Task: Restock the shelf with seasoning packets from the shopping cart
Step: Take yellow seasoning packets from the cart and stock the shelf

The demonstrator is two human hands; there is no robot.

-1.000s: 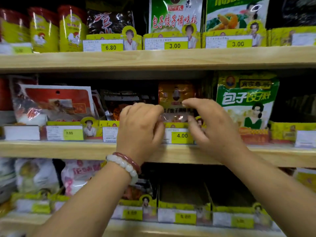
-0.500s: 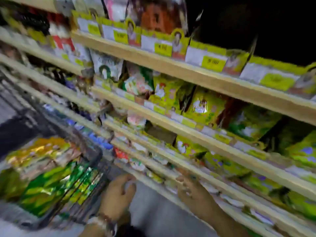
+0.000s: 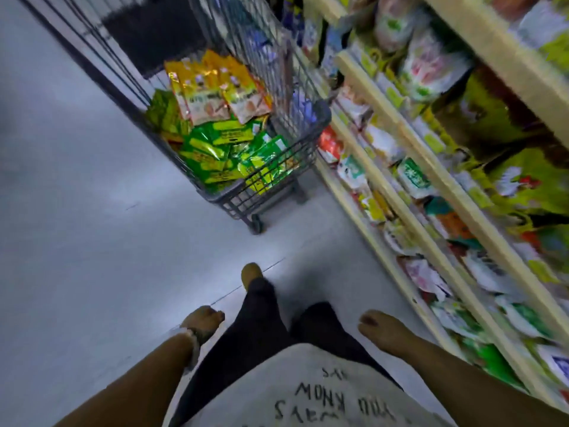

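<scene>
Nearest the camera, both hands hang low beside the person's dark trousers and neither holds anything. The left hand (image 3: pixel 203 320), with a bracelet at the wrist, has its fingers loosely curled; the right hand (image 3: pixel 381 329) looks relaxed and hangs close to the lowest shelf edge, though blur hides the fingers' exact lie. One foot is stepped forward on the pale floor (image 3: pixel 77 241).

Further on stands the shopping cart (image 3: pixel 268 192), well apart from the hands and just beside the shelf (image 3: pixel 409 192). The seasoning packets (image 3: pixel 221 143) lie heaped inside it, green and yellow ones below, orange ones on top.

The likely risks come from the reach ahead. The heap is loose and slippery-looking, so a hasty grab could drag neighbouring packets over the wire rim onto the floor. The cart probably rolls, and a nudge from a leg or a leaning arm could push it away. Mixed colours also invite picking the wrong variety for the gap being filled.
</scene>
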